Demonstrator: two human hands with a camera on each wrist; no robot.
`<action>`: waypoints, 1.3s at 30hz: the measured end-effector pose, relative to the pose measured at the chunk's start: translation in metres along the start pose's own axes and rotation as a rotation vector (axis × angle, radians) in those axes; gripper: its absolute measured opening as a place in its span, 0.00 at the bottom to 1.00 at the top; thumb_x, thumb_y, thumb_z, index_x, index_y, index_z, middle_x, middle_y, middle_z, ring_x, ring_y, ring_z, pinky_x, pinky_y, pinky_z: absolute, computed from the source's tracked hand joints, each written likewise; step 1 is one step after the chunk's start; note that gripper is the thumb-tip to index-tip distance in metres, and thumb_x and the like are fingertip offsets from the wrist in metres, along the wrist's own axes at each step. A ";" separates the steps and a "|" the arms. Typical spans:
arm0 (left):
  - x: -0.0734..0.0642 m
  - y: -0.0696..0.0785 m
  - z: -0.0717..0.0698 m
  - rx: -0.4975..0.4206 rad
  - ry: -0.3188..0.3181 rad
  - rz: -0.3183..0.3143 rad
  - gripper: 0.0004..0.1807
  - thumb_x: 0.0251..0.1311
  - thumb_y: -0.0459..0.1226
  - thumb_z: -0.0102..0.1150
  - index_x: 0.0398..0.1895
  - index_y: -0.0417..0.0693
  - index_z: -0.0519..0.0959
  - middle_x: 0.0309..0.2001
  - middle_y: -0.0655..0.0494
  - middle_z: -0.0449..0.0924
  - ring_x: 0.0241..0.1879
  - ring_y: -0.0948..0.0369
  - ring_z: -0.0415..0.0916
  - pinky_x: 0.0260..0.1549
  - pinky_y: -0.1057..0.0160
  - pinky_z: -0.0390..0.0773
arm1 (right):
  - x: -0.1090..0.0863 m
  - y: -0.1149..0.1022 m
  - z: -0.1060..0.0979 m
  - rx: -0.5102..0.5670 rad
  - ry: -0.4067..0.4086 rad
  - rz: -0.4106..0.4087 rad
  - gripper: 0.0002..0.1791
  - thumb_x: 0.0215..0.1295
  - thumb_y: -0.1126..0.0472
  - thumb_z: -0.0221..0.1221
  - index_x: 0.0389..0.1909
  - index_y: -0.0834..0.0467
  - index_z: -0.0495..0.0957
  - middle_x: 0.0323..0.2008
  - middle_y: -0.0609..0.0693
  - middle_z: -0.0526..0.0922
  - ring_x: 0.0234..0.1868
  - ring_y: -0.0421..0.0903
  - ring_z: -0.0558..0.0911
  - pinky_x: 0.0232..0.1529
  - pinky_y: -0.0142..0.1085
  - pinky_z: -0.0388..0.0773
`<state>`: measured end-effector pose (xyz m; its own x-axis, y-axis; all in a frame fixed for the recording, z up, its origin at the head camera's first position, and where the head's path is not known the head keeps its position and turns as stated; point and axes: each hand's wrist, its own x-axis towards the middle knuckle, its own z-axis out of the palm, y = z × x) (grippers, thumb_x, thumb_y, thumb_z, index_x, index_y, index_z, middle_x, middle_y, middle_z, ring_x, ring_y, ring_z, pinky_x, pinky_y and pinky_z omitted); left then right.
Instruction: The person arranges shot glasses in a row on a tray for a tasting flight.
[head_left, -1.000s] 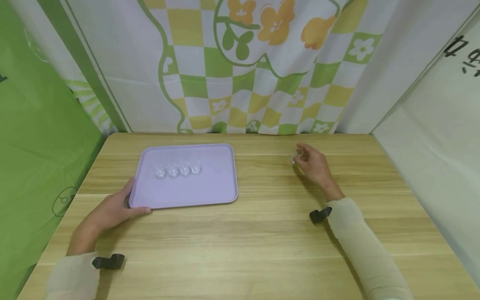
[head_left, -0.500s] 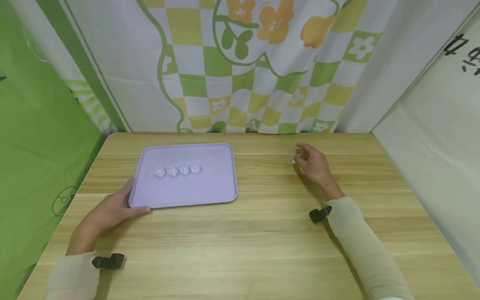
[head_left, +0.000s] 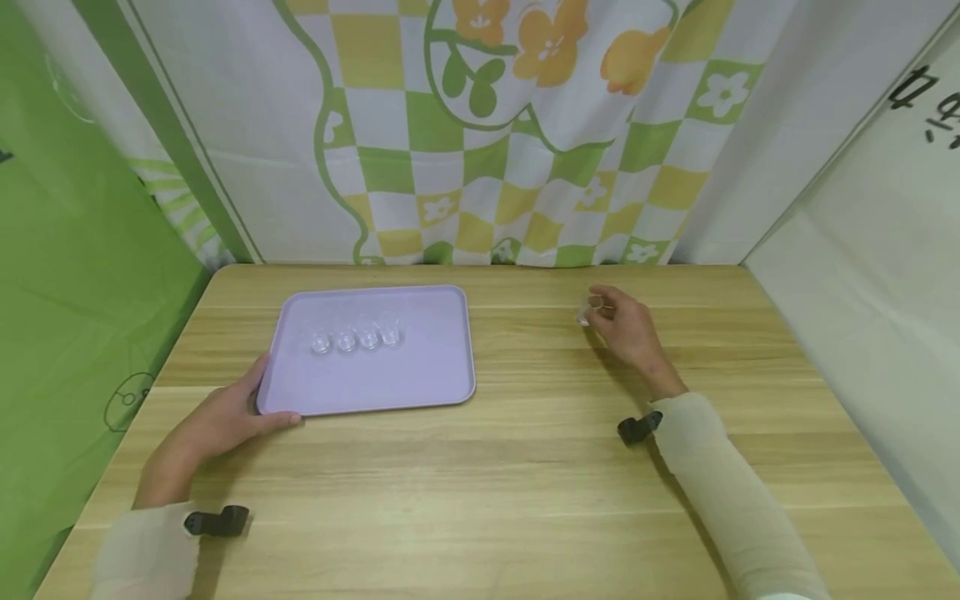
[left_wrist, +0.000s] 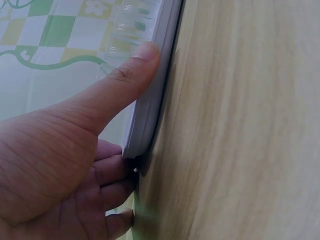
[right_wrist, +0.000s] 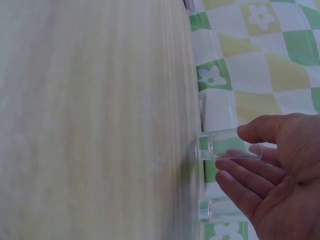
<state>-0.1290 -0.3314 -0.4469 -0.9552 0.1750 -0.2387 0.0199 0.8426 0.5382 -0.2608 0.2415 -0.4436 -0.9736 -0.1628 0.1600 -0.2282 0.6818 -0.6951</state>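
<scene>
A lilac tray (head_left: 375,379) lies flat at the left of the wooden table. My left hand (head_left: 221,421) grips its near left corner, thumb along the front rim and fingers at the short side. Several clear shot glasses (head_left: 390,332) stand in a row on the tray. Towards the back right, my right hand (head_left: 628,327) pinches a clear shot glass (head_left: 583,313) between thumb and fingers. In the right wrist view this glass stands upright, its thick base right at the tabletop. Past the curled fingers there, another shot glass (right_wrist: 220,210) is partly covered by the hand.
The wooden table (head_left: 480,483) ends at the back against a checked, flowered curtain (head_left: 525,167). Green cloth (head_left: 82,275) hangs on the left and white cloth (head_left: 877,250) on the right. Each sleeve carries a small black wrist camera (head_left: 217,522).
My right hand and its shot glass have shifted very slightly left, and a little more of the glass shows. The left hand and tray stay as they were.
</scene>
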 end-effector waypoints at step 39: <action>0.000 0.001 0.001 0.001 0.008 -0.005 0.69 0.61 0.61 0.68 0.81 0.34 0.31 0.73 0.16 0.45 0.69 0.21 0.50 0.63 0.25 0.57 | 0.017 -0.083 0.061 0.085 -0.122 -0.211 0.24 0.71 0.66 0.63 0.65 0.69 0.75 0.52 0.64 0.85 0.48 0.56 0.87 0.50 0.42 0.85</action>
<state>-0.1290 -0.3305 -0.4472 -0.9575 0.1670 -0.2352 0.0156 0.8441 0.5359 -0.2583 0.1387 -0.4263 -0.8953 -0.3840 0.2256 -0.4205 0.5616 -0.7126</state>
